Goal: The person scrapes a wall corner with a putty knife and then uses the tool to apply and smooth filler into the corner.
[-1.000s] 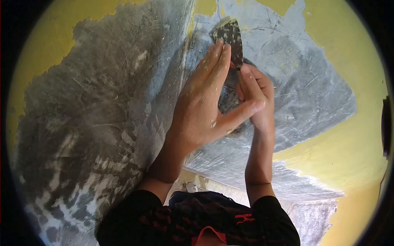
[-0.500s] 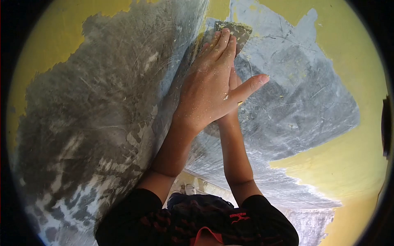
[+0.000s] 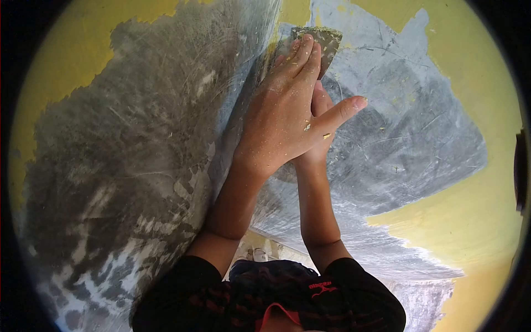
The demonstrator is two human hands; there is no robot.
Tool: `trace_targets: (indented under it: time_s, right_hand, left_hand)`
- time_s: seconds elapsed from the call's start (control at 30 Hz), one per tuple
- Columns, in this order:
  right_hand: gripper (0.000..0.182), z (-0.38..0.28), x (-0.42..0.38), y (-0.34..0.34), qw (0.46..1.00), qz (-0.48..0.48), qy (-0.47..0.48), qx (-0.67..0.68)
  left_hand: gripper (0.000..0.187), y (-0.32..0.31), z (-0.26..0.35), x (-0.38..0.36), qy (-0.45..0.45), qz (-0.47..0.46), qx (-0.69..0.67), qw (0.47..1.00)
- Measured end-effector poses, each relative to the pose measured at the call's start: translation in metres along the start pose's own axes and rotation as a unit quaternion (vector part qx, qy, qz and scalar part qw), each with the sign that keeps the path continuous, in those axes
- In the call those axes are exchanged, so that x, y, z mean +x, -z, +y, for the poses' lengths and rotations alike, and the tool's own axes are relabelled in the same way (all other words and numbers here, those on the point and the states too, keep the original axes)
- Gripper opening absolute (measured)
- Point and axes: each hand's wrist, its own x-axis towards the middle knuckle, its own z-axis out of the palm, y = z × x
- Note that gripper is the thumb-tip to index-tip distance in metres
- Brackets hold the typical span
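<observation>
A paint scraper (image 3: 331, 45) has its broad blade against the wall near the inner corner, its edge dusted with yellow flakes. My left hand (image 3: 285, 113) lies over it with long fingers stretched flat on the blade and the thumb spread to the right. Paint chips stick to its skin. Underneath, my right hand (image 3: 316, 146) is closed around what appears to be the scraper's handle. Only its thumb side and wrist show; the handle and the other fingers are hidden by my left hand.
Yellow paint (image 3: 470, 221) borders the bare grey wall (image 3: 398, 138) on the right. Left of the corner is a darker scraped wall (image 3: 127, 122). A dark object (image 3: 520, 171) sits at the far right edge. A shoe (image 3: 260, 255) shows on the floor below.
The scraper and both hands have shifted slightly up and to the right. More of my right thumb now shows beneath my left hand.
</observation>
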Motion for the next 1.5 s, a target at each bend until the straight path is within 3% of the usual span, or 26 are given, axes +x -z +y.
trace_targets:
  time_s: [0.3, 0.6, 0.73, 0.83, 1.07, 1.1, 1.17, 1.2, 1.27, 1.4, 1.47, 1.5]
  right_hand:
    - [0.037, 0.011, 0.001, -0.001, 0.999, 0.039, 0.016, 0.018]
    - [0.042, 0.001, 0.015, 0.013, 0.985, -0.096, 0.059, -0.134]
    - [0.044, -0.018, 0.03, 0.001, 0.993, -0.028, -0.109, -0.03]
    - [0.046, -0.038, 0.05, -0.003, 0.972, 0.013, -0.233, 0.043]
    - [0.051, -0.08, 0.037, -0.002, 0.832, 0.119, -0.498, 0.215]
    - [0.051, -0.069, 0.029, 0.001, 0.832, 0.118, -0.497, 0.216]
    - [0.064, -0.026, 0.004, 0.013, 0.921, -0.041, -0.275, 0.275]
    - [0.064, -0.012, 0.006, 0.022, 0.92, -0.041, -0.275, 0.276]
    - [0.071, 0.006, 0.016, 0.035, 0.907, -0.157, -0.276, 0.278]
    - [0.076, -0.009, 0.017, 0.013, 0.905, -0.136, -0.279, 0.291]
    - [0.075, -0.028, 0.007, -0.005, 0.956, -0.048, -0.2, 0.211]
    - [0.075, -0.029, 0.005, -0.006, 0.955, -0.049, -0.199, 0.213]
  left_hand:
    - [0.101, -0.001, -0.003, 0.003, 0.012, -0.001, -0.026, 1.0]
    - [0.112, -0.004, -0.007, 0.013, -0.042, 0.026, 0.001, 0.999]
    - [0.111, -0.002, -0.001, 0.028, -0.065, 0.077, -0.009, 0.995]
    - [0.111, -0.001, 0.0, 0.015, -0.049, 0.047, 0.045, 0.997]
    - [0.103, 0.004, 0.007, 0.0, -0.012, -0.011, -0.001, 1.0]
    - [0.102, 0.004, 0.007, 0.0, -0.006, -0.018, -0.014, 1.0]
    - [0.101, 0.005, 0.005, 0.001, -0.01, -0.018, -0.017, 1.0]
    - [0.099, 0.006, 0.004, 0.002, -0.014, -0.017, -0.02, 1.0]
    - [0.102, 0.005, 0.002, 0.003, -0.013, -0.018, -0.008, 1.0]
    - [0.104, 0.005, 0.001, 0.004, -0.006, -0.007, -0.03, 1.0]
    - [0.104, 0.003, -0.001, 0.006, -0.021, 0.003, -0.006, 1.0]
    - [0.103, 0.002, -0.002, 0.007, -0.037, 0.014, 0.018, 0.999]
